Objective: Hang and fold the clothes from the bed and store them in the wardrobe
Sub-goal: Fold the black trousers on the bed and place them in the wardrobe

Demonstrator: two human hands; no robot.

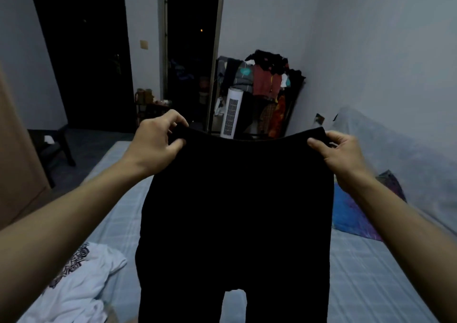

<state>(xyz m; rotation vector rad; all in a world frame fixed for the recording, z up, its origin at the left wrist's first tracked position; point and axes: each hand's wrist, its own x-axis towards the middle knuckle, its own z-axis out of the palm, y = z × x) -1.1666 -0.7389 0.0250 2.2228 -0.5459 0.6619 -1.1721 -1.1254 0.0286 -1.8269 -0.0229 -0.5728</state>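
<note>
As 2 hands pinch waistband, left hand (pixel 158 137), right hand (pixel 341 154), black pants (pixel 235 199) hang btwn

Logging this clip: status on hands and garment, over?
Left hand and right hand pinch black trousers at the waistband, held up over the bed. White shirt still unfolded. Nothing obstructing.

Dim bluish indoor light, soft focus, wide-angle bending at edges
</note>
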